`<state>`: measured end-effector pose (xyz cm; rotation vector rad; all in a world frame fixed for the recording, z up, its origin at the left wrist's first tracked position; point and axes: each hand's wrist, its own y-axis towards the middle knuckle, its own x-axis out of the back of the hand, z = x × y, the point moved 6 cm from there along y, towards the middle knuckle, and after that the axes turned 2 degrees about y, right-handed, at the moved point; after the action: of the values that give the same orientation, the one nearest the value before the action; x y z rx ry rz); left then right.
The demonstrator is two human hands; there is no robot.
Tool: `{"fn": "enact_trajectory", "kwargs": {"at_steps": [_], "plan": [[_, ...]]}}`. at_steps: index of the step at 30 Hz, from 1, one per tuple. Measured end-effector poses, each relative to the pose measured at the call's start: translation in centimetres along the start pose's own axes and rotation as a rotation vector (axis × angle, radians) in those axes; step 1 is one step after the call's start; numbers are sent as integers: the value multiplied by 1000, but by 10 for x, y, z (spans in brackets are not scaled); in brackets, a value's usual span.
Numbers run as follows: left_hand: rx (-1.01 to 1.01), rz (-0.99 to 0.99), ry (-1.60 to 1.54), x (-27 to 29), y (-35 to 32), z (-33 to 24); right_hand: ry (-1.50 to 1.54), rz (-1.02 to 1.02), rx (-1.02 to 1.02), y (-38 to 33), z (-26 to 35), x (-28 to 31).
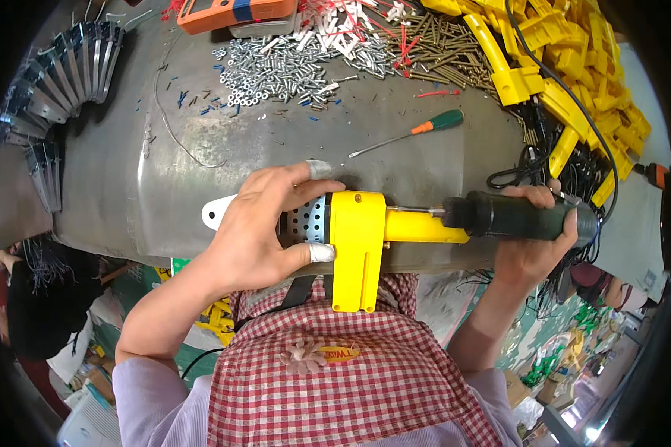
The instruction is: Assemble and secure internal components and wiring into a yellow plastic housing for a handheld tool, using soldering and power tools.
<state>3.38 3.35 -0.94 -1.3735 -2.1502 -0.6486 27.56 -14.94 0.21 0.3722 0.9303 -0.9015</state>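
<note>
My left hand point(265, 223) grips a yellow plastic tool body point(358, 246) with a perforated metal plate and a white end, holding it level at the near edge of the grey metal table point(164, 194). Tape wraps the thumb tip and a fingertip. My right hand point(533, 249) is closed around a dark green powered screwdriver point(518, 216), its black tip pressed against the right end of the yellow body.
A green-and-orange hand screwdriver point(417, 130) lies on the table beyond. Piles of silver screws point(276, 71) and brass screws point(432, 48) sit at the back, an orange meter point(235, 13), yellow housings point(566, 82) at right, bent metal brackets point(60, 82) at left.
</note>
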Motion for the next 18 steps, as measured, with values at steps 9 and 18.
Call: {"fn": "enact_trajectory", "kwargs": {"at_steps": [9, 18], "plan": [[17, 66, 88, -1, 2, 0, 151, 29, -57, 10, -25, 5], [-53, 40, 89, -2, -5, 1, -20, -23, -71, 14, -24, 14]]}}
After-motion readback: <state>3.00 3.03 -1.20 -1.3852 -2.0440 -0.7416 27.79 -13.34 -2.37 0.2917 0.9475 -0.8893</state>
